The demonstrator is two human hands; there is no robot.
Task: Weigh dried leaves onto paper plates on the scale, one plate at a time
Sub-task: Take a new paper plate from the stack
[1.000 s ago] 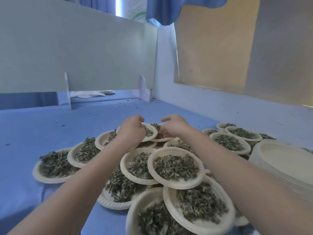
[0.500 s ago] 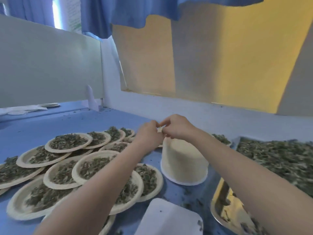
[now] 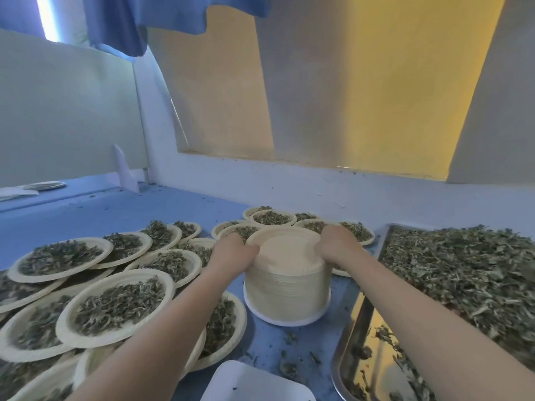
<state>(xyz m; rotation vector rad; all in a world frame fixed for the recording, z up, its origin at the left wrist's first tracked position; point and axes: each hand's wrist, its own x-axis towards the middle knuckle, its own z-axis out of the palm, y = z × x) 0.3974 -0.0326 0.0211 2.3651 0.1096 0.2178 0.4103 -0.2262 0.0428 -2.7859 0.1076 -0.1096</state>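
Left of the tall stack of empty cream paper plates (image 3: 286, 280) lie filled plates (image 3: 118, 306); left hand (image 3: 231, 253) and right hand (image 3: 337, 246) curl onto its top rim, where several plates may lift together; leaf-laden steel tray (image 3: 351, 337) right.

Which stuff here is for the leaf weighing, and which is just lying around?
For the job:
- tall stack of empty cream paper plates, held by left hand and right hand
- shiny metal tray of dried green leaves
- white scale corner

Lying about:
- small flat plate pile behind the white divider
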